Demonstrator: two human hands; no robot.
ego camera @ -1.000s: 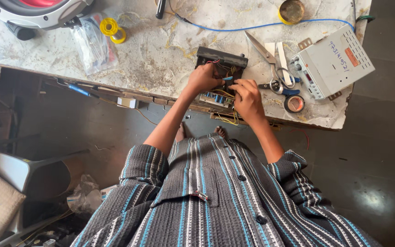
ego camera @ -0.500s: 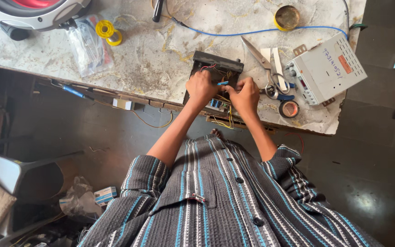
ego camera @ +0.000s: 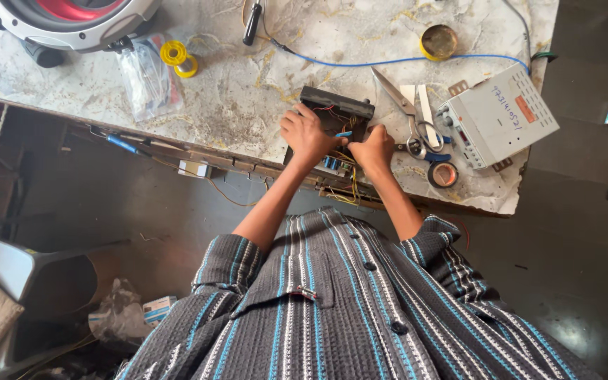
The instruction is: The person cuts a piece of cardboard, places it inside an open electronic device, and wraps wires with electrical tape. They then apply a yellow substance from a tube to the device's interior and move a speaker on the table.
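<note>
The black electronic unit (ego camera: 336, 123) lies at the near edge of the marble worktable (ego camera: 248, 91), its casing open so that red, yellow and other wires show inside and spill over the table edge toward the person. That open state suggests the work is in mid-course: the inside is exposed and being handled, and nothing shows it closed up again. To its right stand a grey box-shaped device (ego camera: 497, 116), then scissors (ego camera: 406, 105) and a roll of dark tape (ego camera: 442, 174), all lying unheld. The left hand (ego camera: 307, 134) is curled down on the unit's left side, gripping it. The right hand (ego camera: 373, 148) is closed at the unit's right edge; it seems to pinch a small blue part (ego camera: 344, 134), though the view is too small to be sure.
</note>
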